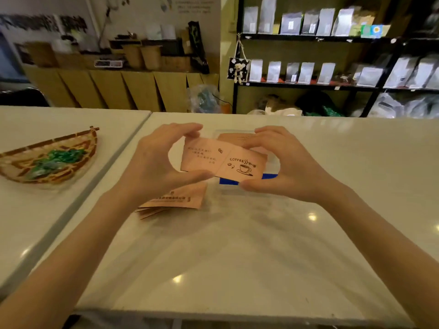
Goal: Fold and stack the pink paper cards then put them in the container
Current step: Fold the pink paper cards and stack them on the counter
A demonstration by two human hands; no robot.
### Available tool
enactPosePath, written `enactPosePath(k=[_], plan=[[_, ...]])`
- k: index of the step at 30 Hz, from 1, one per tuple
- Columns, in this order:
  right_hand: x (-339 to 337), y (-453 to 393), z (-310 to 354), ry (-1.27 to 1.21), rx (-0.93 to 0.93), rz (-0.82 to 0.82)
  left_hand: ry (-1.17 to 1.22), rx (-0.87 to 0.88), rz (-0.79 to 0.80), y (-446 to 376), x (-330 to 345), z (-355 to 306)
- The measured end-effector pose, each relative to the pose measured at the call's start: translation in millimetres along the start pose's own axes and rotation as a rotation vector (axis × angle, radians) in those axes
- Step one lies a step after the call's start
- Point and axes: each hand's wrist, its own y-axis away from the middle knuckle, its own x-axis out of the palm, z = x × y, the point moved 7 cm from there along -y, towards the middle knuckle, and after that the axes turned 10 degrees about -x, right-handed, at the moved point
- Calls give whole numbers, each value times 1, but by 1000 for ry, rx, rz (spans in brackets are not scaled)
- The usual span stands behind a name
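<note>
Pinching creased pink card (pixel 221 160), L hand (pixel 152 160), R hand (pixel 285 162)

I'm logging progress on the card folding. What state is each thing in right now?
Pink card: held above the table by both hands, creased mid-way, not yet folded shut.
Left hand: pinching the card's left half.
Right hand: pinching the card's right half.
Card stack: lying on the table, loosely fanned.
Clear container: open, pink cards inside.
Woven basket: holds green items.
</note>
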Motion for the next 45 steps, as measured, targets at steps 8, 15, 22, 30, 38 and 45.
enactPosePath(k=[8,15,22,30,38,45], plan=[[63,-54,28,22,-92,235,-63,-238,-4,30,-34,71],[102,-73,38,-20,-143,411,-109,-353,39,49,-31,100],[117,-78,25,-47,-84,594,-192,-353,141,54,-16,111],[117,-104,17,-154,18,749,-59,-550,447,33,-16,124],[147,-110,19,-47,45,1103,-134,-663,897,29,11,145],[157,-107,23,-29,63,1088,-126,-688,915,26,19,146]])
